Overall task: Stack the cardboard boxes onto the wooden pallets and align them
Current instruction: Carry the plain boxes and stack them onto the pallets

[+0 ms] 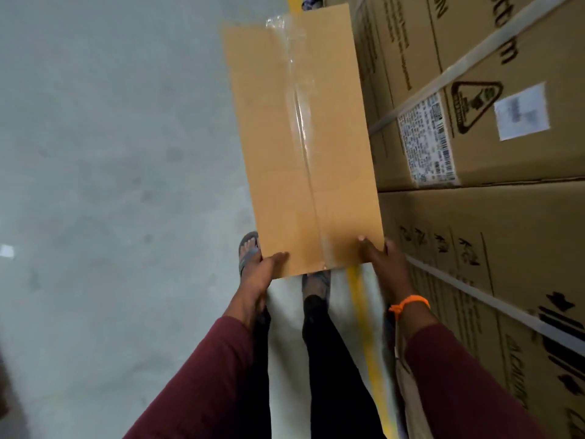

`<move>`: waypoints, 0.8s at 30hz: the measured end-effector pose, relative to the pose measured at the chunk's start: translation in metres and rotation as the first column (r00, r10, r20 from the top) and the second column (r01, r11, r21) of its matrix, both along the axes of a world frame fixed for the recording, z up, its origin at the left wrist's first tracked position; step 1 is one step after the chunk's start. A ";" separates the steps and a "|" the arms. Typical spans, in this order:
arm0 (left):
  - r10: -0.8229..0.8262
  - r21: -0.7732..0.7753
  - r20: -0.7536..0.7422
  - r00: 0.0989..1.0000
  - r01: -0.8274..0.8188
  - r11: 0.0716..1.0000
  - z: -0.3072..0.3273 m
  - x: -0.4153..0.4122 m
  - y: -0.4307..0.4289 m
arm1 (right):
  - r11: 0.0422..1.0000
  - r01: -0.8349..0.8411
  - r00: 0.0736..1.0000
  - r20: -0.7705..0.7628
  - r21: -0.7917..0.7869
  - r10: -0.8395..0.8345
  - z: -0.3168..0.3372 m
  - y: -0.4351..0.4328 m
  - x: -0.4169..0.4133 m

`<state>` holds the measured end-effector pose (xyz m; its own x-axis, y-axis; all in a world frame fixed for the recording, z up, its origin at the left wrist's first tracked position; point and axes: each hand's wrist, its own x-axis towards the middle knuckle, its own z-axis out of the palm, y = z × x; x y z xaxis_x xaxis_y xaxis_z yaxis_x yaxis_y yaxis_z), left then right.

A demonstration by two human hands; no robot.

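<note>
I carry a long brown cardboard box (300,144), sealed with clear tape along its middle seam, held out in front of me above the floor. My left hand (264,269) grips its near left corner, thumb on top. My right hand (381,256) grips the near right corner, thumb on the top face and an orange band at the wrist. No pallet is in view.
Large stacked cardboard boxes (493,128) with white straps and labels form a wall close on the right. A yellow floor line (364,315) runs along their base. Grey concrete floor (110,185) spreads to the left. My sandalled feet (250,248) are below the box.
</note>
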<state>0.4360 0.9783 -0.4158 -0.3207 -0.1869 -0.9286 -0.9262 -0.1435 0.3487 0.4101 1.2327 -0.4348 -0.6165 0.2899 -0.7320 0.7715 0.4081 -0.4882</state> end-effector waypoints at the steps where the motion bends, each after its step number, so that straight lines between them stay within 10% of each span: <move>1: 0.012 -0.036 -0.046 0.999 -0.013 0.999 0.016 0.003 -0.001 | 0.999 -0.034 0.998 -0.043 0.026 0.035 0.015 -0.001 -0.001; 8: 0.228 -0.219 -0.359 0.905 -0.319 0.922 0.179 0.015 -0.039 | 0.992 -0.061 0.897 -0.430 0.106 0.101 0.189 -0.053 -0.018; 24: 0.468 -0.464 -0.539 0.700 -0.711 0.529 0.440 0.277 -0.216 | 0.812 -0.569 0.712 -0.570 -0.129 0.409 0.433 -0.287 0.118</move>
